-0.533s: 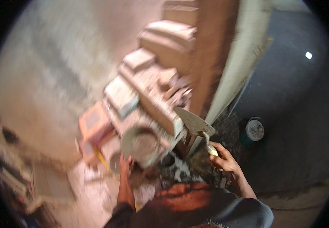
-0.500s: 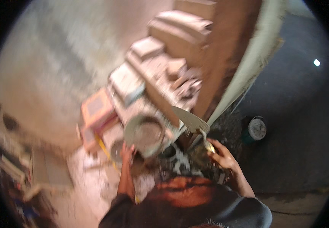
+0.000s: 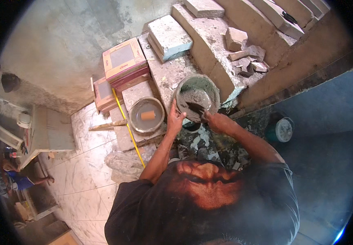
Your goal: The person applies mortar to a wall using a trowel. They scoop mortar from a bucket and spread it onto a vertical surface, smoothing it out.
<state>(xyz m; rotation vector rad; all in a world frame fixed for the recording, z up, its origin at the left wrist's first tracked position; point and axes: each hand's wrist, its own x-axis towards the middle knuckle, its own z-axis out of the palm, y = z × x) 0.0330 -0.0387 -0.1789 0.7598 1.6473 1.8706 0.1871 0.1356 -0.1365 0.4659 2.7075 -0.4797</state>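
A round bucket [image 3: 197, 81] of wet grey mortar [image 3: 193, 96] stands on a step in front of me. My left hand [image 3: 175, 119] is closed on its near left rim, with the thumb over the edge. At the near right rim, my right hand [image 3: 217, 122] is wrapped round the handle of a trowel, whose dark blade [image 3: 195, 107] is down in the mortar. Most of the handle is hidden by the fingers. Left of the bucket stands a basin [image 3: 144, 131] of murky water with an orange-brown block [image 3: 148, 115] in it.
Stairs rise to the far right, bearing broken masonry pieces [image 3: 248, 59] and pale slabs [image 3: 170, 34]. Cardboard boxes [image 3: 123, 61] stand against the wall. A yellow strap [image 3: 127, 121] and a wooden stick [image 3: 106, 125] lie left; a lidded bucket [image 3: 283, 130] stands right. Another person [image 3: 17, 177] is far left.
My right hand has brought the trowel from the raised position at right down into the bucket. My left hand stays at the bucket's rim. The view has turned, and the picture is sharper.
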